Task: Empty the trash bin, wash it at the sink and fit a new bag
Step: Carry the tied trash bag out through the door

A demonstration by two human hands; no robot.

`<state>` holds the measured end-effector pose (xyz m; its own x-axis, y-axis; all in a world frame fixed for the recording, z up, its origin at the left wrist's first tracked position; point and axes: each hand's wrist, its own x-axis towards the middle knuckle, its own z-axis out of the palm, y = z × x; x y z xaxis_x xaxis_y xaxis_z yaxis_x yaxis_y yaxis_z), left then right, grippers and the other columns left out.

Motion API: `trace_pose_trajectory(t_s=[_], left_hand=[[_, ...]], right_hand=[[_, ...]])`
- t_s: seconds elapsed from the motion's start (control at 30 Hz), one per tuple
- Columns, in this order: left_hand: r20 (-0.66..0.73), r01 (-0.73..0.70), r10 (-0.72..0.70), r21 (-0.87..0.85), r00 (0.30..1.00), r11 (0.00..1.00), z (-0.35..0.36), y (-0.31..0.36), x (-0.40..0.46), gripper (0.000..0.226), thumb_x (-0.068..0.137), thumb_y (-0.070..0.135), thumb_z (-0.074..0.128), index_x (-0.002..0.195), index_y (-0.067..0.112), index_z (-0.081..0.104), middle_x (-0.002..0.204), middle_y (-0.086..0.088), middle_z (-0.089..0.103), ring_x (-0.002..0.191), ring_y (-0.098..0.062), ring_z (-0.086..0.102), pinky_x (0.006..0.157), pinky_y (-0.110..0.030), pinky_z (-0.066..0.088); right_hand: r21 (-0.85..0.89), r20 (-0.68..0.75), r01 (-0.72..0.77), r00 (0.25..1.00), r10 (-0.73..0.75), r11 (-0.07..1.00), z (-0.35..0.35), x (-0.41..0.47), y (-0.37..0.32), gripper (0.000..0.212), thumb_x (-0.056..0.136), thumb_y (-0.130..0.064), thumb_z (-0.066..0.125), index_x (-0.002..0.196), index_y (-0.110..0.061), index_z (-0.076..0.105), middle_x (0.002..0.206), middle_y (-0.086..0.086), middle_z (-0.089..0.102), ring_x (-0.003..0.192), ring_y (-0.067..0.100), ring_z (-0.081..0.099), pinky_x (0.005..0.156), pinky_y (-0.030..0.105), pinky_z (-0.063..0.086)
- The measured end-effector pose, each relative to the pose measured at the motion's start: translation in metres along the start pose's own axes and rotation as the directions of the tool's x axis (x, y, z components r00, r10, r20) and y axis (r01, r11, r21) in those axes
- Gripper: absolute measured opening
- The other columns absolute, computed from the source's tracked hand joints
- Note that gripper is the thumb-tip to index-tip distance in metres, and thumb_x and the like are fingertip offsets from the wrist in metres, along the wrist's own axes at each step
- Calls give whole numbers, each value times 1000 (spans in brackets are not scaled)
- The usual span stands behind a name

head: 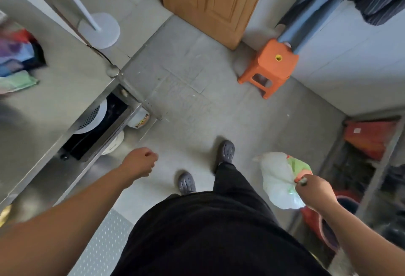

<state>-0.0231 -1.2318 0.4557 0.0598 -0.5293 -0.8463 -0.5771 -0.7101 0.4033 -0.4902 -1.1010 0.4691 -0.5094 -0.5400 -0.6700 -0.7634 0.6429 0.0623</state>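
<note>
- Head view, hands: the right hand point(315, 190) grips the gathered neck of a full white bag point(277, 180), which hangs at the person's right side just above the floor point(219, 111) — held by the bunched top, I judge, so the trash stays in while it is carried out. Something green and orange shows through the plastic near the neck.
- The left hand point(140, 161) is loosely curled and holds nothing; it swings free beside the steel counter point(54, 91), probably for balance in mid-stride.
- The bin itself cannot be picked out with any certainty; red tubs sit low at the right, under the shelf point(377, 144), partly hidden by the right arm. No sink is in view.
- Around: a wooden door point(210, 1) stands ahead, an orange stool point(271, 65) near the right wall, a white lamp base point(99, 30) beyond the counter, dark clothes hanging at the top right.
- In the way: the floor between the feet and the door looks open — only the stool narrows the right side, and the counter's corner juts in from the left.
</note>
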Motion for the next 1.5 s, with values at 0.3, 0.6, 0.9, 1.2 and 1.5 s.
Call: trace_pose_trajectory(t_s=[0.3,0.6,0.9,1.2,1.5], left_hand=[[73,216,-230,166,970,962,14,73,22,18,94,17,53,79,9,50,79,-11,56,66,-22,48,60,-26,39],[-169,21,-59,-220,984,975,-16,252,83,18,95,28,56,92,14,67,89,-6,72,81,-21,68,81,-40,58],[-24,208,-213,-137,977,968,-35,220,143,24,96,30,52,84,11,60,93,-6,66,85,-20,60,78,-32,47],[-49,342,-355,-172,934,924,-126,192,237,25,100,28,49,110,11,63,99,-2,62,88,-18,57,77,-25,39],[-12,224,-239,-301,971,927,-124,239,330,24,95,36,48,97,16,62,98,0,67,92,-19,61,82,-34,50]], right_hand=[[-210,126,134,986,-109,969,-121,150,-79,14,88,-14,47,78,-22,53,80,4,64,73,25,56,64,28,42],[-375,191,365,930,-314,853,-248,269,-197,20,91,-13,49,75,-20,58,74,0,64,82,24,64,54,23,35],[-474,177,571,808,-562,671,-300,315,-412,19,86,-12,56,98,-9,71,109,13,72,105,31,65,86,30,45],[-502,344,674,730,-590,542,-295,320,-618,22,86,-12,60,104,-8,72,109,19,71,104,35,64,79,30,44],[-445,517,818,567,-642,364,-193,337,-805,23,85,-10,58,103,-13,72,101,10,68,95,30,63,73,29,48]])
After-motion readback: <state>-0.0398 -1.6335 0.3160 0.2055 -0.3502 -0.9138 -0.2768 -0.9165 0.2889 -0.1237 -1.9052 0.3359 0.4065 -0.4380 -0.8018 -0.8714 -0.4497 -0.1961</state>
